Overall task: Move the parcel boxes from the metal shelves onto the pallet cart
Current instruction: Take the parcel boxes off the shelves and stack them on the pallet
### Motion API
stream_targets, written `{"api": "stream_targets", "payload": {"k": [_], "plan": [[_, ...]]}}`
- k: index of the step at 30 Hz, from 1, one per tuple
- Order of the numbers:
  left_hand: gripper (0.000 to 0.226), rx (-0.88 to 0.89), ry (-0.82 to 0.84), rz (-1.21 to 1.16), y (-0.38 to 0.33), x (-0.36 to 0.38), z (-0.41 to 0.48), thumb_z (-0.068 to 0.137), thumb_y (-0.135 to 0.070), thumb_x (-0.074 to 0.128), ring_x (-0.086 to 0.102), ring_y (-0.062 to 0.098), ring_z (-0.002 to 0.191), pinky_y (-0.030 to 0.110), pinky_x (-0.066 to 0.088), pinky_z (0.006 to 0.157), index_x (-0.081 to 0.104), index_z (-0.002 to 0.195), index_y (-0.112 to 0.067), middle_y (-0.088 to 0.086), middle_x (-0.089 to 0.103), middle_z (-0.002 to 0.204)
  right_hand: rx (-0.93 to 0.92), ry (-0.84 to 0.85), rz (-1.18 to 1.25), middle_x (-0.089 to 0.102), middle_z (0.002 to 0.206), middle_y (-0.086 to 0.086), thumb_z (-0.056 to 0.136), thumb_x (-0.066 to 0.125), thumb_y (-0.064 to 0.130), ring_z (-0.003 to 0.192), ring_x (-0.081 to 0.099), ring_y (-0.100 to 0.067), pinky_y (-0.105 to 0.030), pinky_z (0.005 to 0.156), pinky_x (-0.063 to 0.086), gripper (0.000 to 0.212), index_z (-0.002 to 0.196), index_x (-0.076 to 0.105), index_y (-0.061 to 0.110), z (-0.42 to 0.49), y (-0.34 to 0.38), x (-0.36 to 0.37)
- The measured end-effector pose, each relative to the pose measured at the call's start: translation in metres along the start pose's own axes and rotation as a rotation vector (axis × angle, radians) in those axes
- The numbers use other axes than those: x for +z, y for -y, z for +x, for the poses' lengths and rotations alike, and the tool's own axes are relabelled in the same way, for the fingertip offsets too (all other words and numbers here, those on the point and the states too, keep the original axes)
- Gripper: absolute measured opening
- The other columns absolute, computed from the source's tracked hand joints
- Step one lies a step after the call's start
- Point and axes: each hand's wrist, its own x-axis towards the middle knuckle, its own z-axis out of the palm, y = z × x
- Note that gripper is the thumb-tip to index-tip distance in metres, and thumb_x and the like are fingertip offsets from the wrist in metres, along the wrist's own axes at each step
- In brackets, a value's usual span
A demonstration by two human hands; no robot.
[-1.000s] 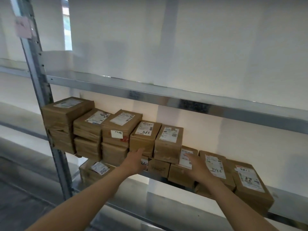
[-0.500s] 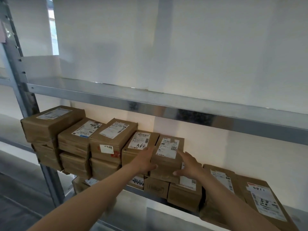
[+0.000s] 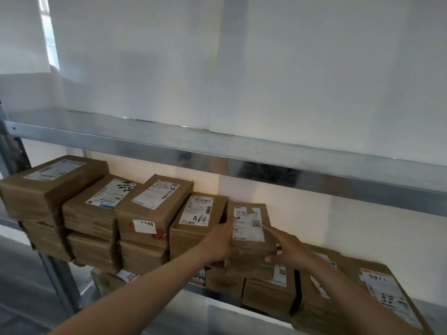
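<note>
Holds one parcel box between both hands, centre-right of frame. Wraps left hand round its left edge, thumb on top, fingers curled at the front. Clasps the right edge with right hand: fingers spread, index finger on the white label, thumb against the front face.

Sits in the upper layer of a row of brown parcels on the lower shelf, close beside the A68 box on its left. Possibly raised a little off the parcel beneath; contact hidden behind the hands.

Left of centre: stickered box, then two more stacks out to the left edge, each two layers high. Lower right: a single layer, ending with the QQ71 box near the corner.

Above the row: upper shelf, slanting down toward the right. Lower left: grey upright post. Upper half of frame: white wall.
</note>
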Motion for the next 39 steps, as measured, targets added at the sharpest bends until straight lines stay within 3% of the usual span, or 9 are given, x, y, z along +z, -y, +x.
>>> {"api": "stream_targets", "payload": {"k": [3, 6, 11, 19, 23, 34, 39], "plan": [[0.084, -0.036, 0.094, -0.055, -0.001, 0.002, 0.007, 0.079, -0.018, 0.07, 0.037, 0.02, 0.135, 0.032, 0.031, 0.111, 0.017, 0.145, -0.02, 0.002, 0.041, 0.145, 0.013, 0.002, 0.025, 0.032, 0.149, 0.001, 0.079, 0.07, 0.021, 0.135, 0.034, -0.019, -0.029, 0.108, 0.033, 0.086, 0.145, 0.015, 0.027, 0.001, 0.003, 0.001], [0.102, -0.065, 0.122, -0.076, 0.004, 0.01, 0.01, 0.079, -0.02, 0.07, 0.031, 0.022, 0.138, 0.033, 0.028, 0.113, -0.005, 0.148, -0.014, 0.006, 0.032, 0.15, 0.06, -0.03, -0.009, 0.034, 0.148, -0.002, 0.078, 0.072, 0.028, 0.134, 0.036, -0.021, -0.033, 0.112, 0.032, 0.092, 0.146, 0.01, 0.029, 0.006, 0.006, 0.008], [0.107, -0.033, 0.13, -0.037, 0.013, 0.017, 0.007, 0.082, -0.026, 0.067, 0.014, 0.026, 0.144, 0.039, 0.019, 0.119, -0.019, 0.145, -0.015, 0.01, 0.007, 0.156, 0.115, -0.073, 0.057, 0.035, 0.147, -0.003, 0.076, 0.074, 0.022, 0.134, 0.035, -0.021, -0.032, 0.112, 0.031, 0.094, 0.146, 0.012, 0.026, 0.005, 0.008, 0.016], [0.104, -0.008, 0.124, -0.085, 0.016, 0.014, 0.003, 0.08, -0.023, 0.069, 0.024, 0.028, 0.139, 0.039, 0.024, 0.117, -0.011, 0.147, -0.017, 0.012, 0.018, 0.151, 0.188, -0.188, 0.112, 0.038, 0.145, -0.004, 0.066, 0.08, 0.012, 0.133, 0.036, -0.02, -0.033, 0.112, 0.032, 0.098, 0.145, 0.021, 0.019, -0.003, 0.025, 0.03], [0.102, 0.057, 0.13, -0.112, 0.023, 0.014, -0.001, 0.077, -0.023, 0.072, 0.027, 0.026, 0.138, 0.039, 0.025, 0.116, -0.001, 0.148, -0.017, 0.008, 0.027, 0.149, 0.22, -0.24, 0.07, 0.039, 0.144, -0.004, 0.065, 0.082, 0.018, 0.131, 0.038, -0.02, -0.036, 0.11, 0.034, 0.097, 0.143, 0.025, 0.022, -0.017, 0.032, 0.034], [0.099, 0.28, 0.241, -0.241, 0.026, 0.031, -0.017, 0.075, -0.024, 0.075, 0.025, 0.022, 0.14, 0.04, 0.027, 0.116, 0.008, 0.147, -0.025, 0.003, 0.024, 0.151, 0.361, -0.458, 0.062, 0.037, 0.145, -0.003, 0.07, 0.078, 0.02, 0.131, 0.036, -0.017, -0.02, 0.104, 0.031, 0.09, 0.143, 0.025, 0.021, -0.083, 0.06, 0.058], [0.097, 0.366, 0.312, -0.27, 0.017, 0.041, -0.024, 0.075, -0.021, 0.075, 0.027, 0.02, 0.139, 0.04, 0.03, 0.115, 0.011, 0.148, -0.023, 0.003, 0.023, 0.152, 0.433, -0.533, 0.041, 0.034, 0.147, -0.002, 0.072, 0.076, 0.022, 0.135, 0.031, -0.017, -0.021, 0.108, 0.023, 0.09, 0.144, 0.023, 0.019, -0.112, 0.063, 0.068]]}}
